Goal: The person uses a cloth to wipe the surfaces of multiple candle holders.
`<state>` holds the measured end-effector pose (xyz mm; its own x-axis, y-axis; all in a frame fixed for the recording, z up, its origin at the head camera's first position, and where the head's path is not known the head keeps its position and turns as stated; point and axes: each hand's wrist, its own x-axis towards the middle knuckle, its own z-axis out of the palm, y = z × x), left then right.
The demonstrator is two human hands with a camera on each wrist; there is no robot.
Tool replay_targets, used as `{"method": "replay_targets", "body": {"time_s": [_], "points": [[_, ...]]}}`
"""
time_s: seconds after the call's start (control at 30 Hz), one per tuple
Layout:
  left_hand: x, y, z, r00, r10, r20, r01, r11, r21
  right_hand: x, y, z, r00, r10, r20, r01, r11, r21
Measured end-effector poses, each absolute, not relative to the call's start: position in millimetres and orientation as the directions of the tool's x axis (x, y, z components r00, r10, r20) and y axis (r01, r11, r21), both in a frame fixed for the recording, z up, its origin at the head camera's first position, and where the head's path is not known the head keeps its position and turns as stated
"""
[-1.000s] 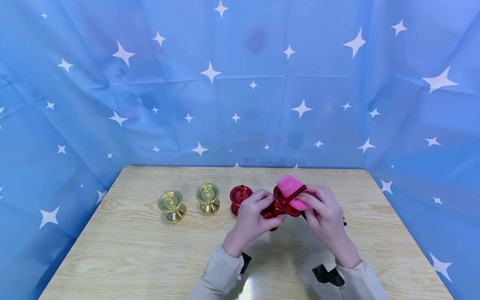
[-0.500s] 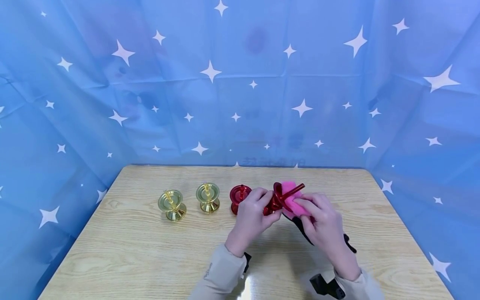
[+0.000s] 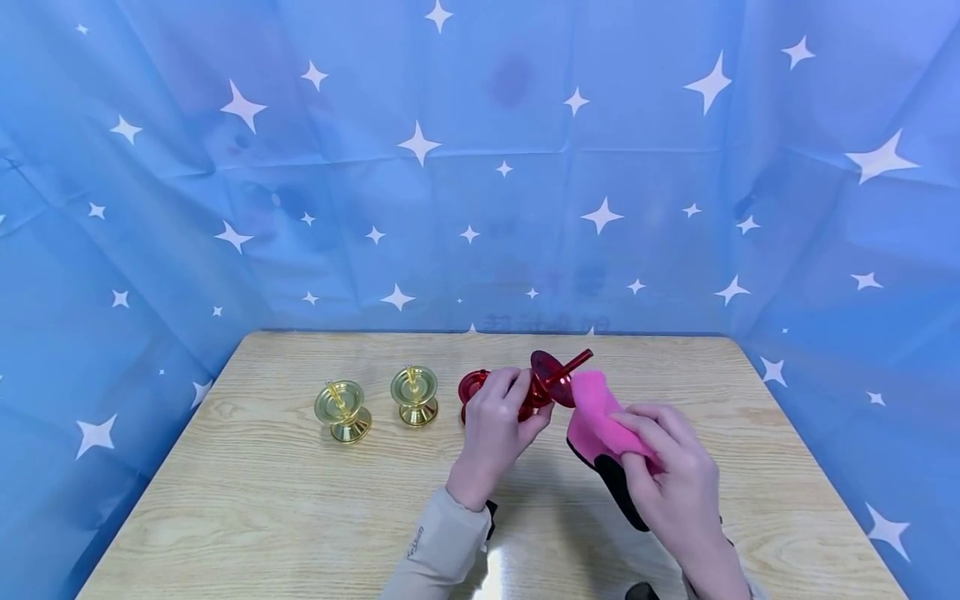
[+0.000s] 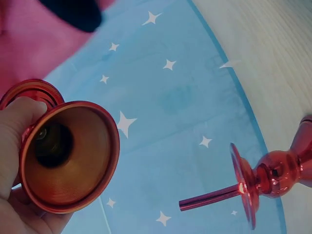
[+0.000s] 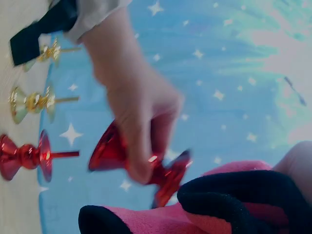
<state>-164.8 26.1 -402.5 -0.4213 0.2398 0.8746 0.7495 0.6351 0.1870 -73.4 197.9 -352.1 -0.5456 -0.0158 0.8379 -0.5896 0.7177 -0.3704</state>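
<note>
My left hand (image 3: 495, 421) grips a red metallic candlestick (image 3: 553, 379) around its middle and holds it tilted, its dish and stick pointing up to the right. In the left wrist view the hollow underside of its flared base (image 4: 92, 165) faces the camera. A pink plush cloth with black edging (image 3: 596, 412) is pinched between the thumb and fingers of my right hand (image 3: 678, 479). The cloth's upper end lies right at the dish's rim in the head view. Just left of my left hand stands a second red candlestick (image 5: 29, 156), partly hidden by that hand in the head view.
Two gold candlesticks, one at the far left (image 3: 345, 410) and one nearer the middle (image 3: 415, 396), stand upright on the light wooden table (image 3: 247, 500). A blue curtain with white stars (image 3: 480, 167) hangs behind the table and along both sides.
My right hand has drawn the pink cloth down and right, off the dish's upper face. My left hand has turned the candlestick and shifted it slightly up and left.
</note>
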Motion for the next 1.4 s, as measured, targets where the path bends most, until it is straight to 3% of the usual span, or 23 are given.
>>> {"method": "replay_targets", "body": {"time_s": [0.1,0.2,0.43,0.57,0.7,0.97,1.13,1.23,1.4], "points": [[-164,25,-403,-0.433,0.258,0.864,0.742,0.646,0.179,-72,194,-348,-0.488,-0.074,0.87,-0.645,0.702,-0.302],[-163,26,-404,-0.407,0.29,0.866,0.748,0.651,0.133,-76,190,-346,-0.47,-0.12,0.874,-0.658,0.708,-0.256],[-164,25,-406,-0.316,0.295,0.902,0.781,0.621,0.071,-80,191,-348,-0.567,-0.234,0.789,-0.639,0.73,-0.242],[-165,23,-407,-0.323,0.279,0.904,0.81,0.576,0.112,-83,200,-351,-0.599,-0.288,0.747,-0.666,0.697,-0.265],[-164,22,-409,-0.336,0.273,0.901,0.839,0.521,0.155,-92,214,-355,-0.581,-0.314,0.751,-0.706,0.654,-0.272],[-163,21,-412,-0.381,0.324,0.866,0.898,0.354,0.262,-114,233,-361,-0.432,-0.355,0.829,-0.825,0.526,-0.205],[-164,19,-411,-0.402,0.37,0.837,0.911,0.251,0.327,-122,236,-362,-0.373,-0.353,0.858,-0.863,0.472,-0.18],[-164,18,-410,-0.417,0.379,0.826,0.909,0.205,0.364,-126,237,-363,-0.378,-0.329,0.865,-0.87,0.444,-0.212],[-165,18,-409,-0.441,0.353,0.825,0.898,0.181,0.402,-127,236,-362,-0.455,-0.216,0.864,-0.842,0.42,-0.338]]}}
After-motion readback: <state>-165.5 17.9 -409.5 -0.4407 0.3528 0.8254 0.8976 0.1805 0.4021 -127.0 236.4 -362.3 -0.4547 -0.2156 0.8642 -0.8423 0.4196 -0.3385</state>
